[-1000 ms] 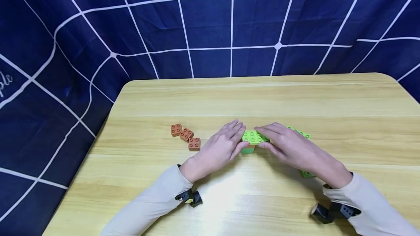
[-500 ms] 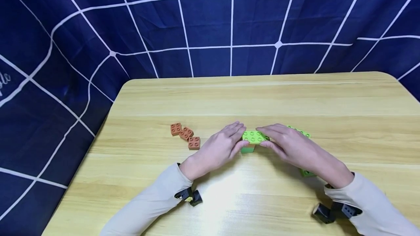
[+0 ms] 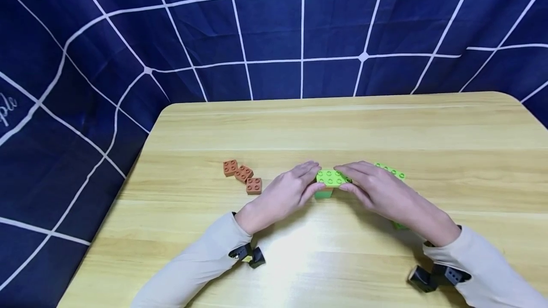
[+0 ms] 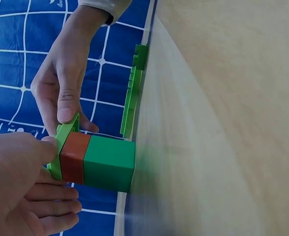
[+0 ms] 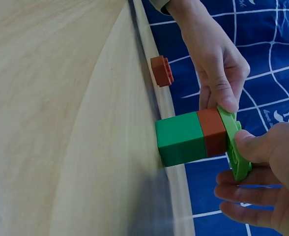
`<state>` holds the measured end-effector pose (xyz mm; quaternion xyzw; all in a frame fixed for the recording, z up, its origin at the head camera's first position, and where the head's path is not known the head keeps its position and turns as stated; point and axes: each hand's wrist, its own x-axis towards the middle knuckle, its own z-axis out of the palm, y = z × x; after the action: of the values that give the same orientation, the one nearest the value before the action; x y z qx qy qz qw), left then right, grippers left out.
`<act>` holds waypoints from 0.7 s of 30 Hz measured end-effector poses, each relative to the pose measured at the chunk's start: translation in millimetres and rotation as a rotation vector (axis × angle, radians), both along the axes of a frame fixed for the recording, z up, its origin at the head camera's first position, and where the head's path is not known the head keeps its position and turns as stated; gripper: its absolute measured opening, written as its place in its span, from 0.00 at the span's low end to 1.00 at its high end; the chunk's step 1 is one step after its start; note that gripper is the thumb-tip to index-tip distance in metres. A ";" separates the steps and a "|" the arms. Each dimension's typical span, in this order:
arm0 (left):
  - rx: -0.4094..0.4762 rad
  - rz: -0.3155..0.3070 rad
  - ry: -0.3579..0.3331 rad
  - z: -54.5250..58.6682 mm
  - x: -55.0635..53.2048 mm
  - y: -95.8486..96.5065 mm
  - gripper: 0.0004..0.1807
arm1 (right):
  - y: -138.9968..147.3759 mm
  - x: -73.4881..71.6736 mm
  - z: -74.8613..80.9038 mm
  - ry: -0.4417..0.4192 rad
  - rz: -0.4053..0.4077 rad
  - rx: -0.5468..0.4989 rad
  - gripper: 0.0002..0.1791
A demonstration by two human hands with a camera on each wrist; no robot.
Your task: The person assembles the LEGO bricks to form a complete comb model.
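Observation:
A small stack stands on the table between both hands. Its base is a green block (image 4: 110, 163), with a reddish-brown brick (image 4: 74, 157) above it and a thin light green studded plate (image 3: 329, 178) on top. My left hand (image 3: 284, 194) pinches the plate's left end between thumb and fingers. At the right end, my right hand (image 3: 381, 191) pinches the same plate, which sticks out past the brick on that side. In the right wrist view, the plate's underside overhang and the right thumb (image 5: 250, 145) on its edge show.
Three reddish-brown bricks (image 3: 244, 174) lie left of the left hand. Light green studded pieces (image 3: 391, 171) lie beyond and below the right forearm, partly hidden by it. A blue curtain (image 3: 274, 32) with white lines hangs behind the wooden table (image 3: 274, 132).

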<state>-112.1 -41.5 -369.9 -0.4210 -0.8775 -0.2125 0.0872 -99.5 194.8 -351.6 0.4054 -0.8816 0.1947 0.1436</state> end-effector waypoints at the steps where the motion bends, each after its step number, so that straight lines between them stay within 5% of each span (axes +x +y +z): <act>1: 0.001 -0.002 0.000 -0.5 -0.1 -0.1 0.26 | -0.1 0.2 -0.8 0.004 -0.001 0.000 0.21; 13: 0.061 -0.045 -0.086 -3.0 -6.6 -3.0 0.25 | -2.4 -0.6 -3.3 0.005 -0.018 0.009 0.21; 21: 0.060 -0.046 -0.074 -1.1 -6.8 -0.9 0.23 | -1.8 0.3 -3.5 0.004 -0.027 0.006 0.21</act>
<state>-118.9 -42.5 -371.0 -0.4303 -0.8634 -0.2560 0.0623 -99.1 193.0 -355.1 0.3943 -0.8872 0.1894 0.1465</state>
